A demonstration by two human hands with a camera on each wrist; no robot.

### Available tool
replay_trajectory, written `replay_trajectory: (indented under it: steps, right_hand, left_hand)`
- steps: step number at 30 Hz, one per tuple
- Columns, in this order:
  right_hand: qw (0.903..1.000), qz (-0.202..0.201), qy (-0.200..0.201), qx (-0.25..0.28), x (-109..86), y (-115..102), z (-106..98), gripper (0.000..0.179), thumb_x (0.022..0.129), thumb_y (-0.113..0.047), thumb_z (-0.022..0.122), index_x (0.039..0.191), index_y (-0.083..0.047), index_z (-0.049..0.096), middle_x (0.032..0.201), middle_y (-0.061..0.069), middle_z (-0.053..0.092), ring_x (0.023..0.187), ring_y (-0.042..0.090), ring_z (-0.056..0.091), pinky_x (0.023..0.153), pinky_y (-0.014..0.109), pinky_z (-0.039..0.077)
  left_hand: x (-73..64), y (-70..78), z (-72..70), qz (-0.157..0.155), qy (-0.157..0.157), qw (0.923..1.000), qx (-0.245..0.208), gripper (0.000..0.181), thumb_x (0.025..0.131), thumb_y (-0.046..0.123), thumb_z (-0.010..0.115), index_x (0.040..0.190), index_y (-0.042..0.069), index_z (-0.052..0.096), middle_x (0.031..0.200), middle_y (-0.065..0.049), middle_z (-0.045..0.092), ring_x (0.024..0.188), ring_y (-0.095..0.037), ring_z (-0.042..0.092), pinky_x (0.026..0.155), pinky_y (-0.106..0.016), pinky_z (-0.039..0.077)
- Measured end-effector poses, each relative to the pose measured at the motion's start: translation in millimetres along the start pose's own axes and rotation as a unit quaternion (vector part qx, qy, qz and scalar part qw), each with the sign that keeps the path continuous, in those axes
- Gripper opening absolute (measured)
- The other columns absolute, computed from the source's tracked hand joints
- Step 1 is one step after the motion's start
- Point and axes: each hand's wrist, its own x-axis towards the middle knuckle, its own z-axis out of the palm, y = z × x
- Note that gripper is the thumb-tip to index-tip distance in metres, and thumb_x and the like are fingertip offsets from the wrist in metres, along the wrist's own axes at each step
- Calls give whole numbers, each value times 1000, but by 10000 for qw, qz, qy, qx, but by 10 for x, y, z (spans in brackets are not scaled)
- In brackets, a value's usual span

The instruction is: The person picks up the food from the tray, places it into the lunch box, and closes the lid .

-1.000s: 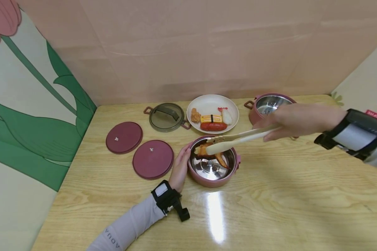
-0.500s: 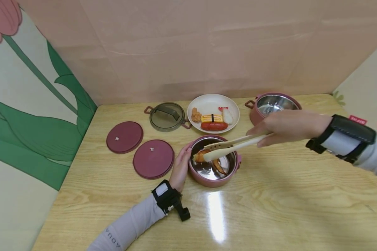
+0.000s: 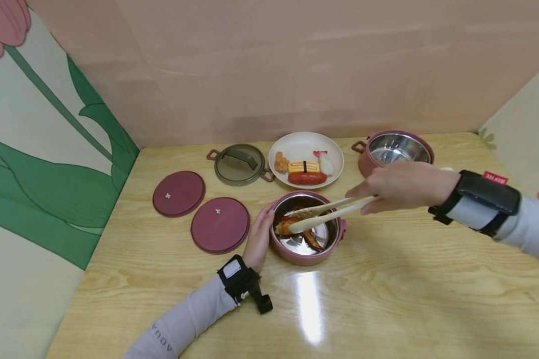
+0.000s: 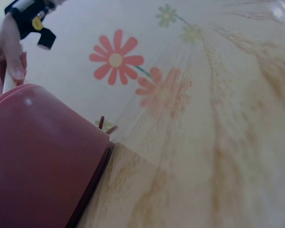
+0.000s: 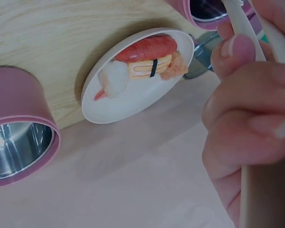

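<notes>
In the head view my left hand (image 3: 258, 238) rests with extended fingers along the left side of a pink pot (image 3: 303, 259) with a steel inside; the left wrist view shows that pot's wall (image 4: 42, 152) close up. My right hand (image 3: 394, 185) holds cream-coloured tongs (image 3: 339, 210) from the right, fingers wrapped round the handles in the right wrist view. The tongs' ends reach down into the pot. They lie over a brown, roasted-looking piece of food, like a chicken wing (image 3: 313, 242), on the pot's left and middle floor.
Behind the pot stands a white plate (image 3: 292, 142) with a sausage, an egg piece, a shrimp and a fried nugget. Two maroon lids (image 3: 220, 227) and a glass lid (image 3: 239, 172) lie leftward. A second pink pot (image 3: 402, 147) stands back right.
My right hand has moved left and slightly down, bringing the tongs lower into the pot. The brown food has shifted down inside it. My left hand has stayed in place.
</notes>
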Motion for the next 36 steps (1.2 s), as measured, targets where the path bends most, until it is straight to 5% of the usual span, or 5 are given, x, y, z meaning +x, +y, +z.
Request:
replay_trajectory:
  steps: [15, 21, 24, 28, 36]
  right_hand:
    - [9978, 533, -202, -325, -6, -109, -49, 47, 82, -52, 73, 125, -33, 67, 70, -14, 62, 48, 6, 42, 46, 26, 39]
    - [9959, 773, -298, -361, -44, -120, -135, 52, 82, -55, 72, 128, -33, 65, 86, -5, 71, 46, 7, 41, 47, 26, 43]
    - [9958, 728, -265, -483, -68, -96, -175, 53, 82, -56, 71, 129, -31, 65, 78, -10, 68, 52, 5, 48, 54, 30, 51]
    - [9959, 760, -181, -461, -107, -48, -220, 55, 82, -58, 70, 130, -31, 63, 58, -15, 49, 54, 3, 46, 55, 29, 46]
    - [9973, 730, 13, -84, -172, 66, -318, 55, 83, -56, 70, 128, -24, 65, 87, -17, 71, 65, -4, 56, 63, 26, 53]
  left_hand:
    - [-4, 4, 5, 6, 28, 10000, -10, 47, 107, 29, 37, 149, 8, 39, 155, -11, 38, 148, -27, 26, 123, -46, 18]
    - [-8, 18, 5, -20, 29, 10000, -11, 47, 107, 29, 37, 149, 9, 39, 155, -10, 38, 148, -26, 26, 123, -45, 19]
    - [-7, 20, 5, -65, 45, 10000, -4, 47, 107, 30, 37, 150, 10, 39, 156, -10, 37, 148, -26, 26, 123, -46, 19]
    - [-6, 24, 8, -120, 81, 9999, 13, 48, 107, 31, 37, 150, 10, 38, 156, -10, 36, 148, -27, 25, 123, -46, 19]
    - [-17, 27, 14, -151, 107, 9998, 56, 48, 107, 32, 38, 149, 11, 40, 156, -10, 37, 148, -27, 25, 123, -47, 18]
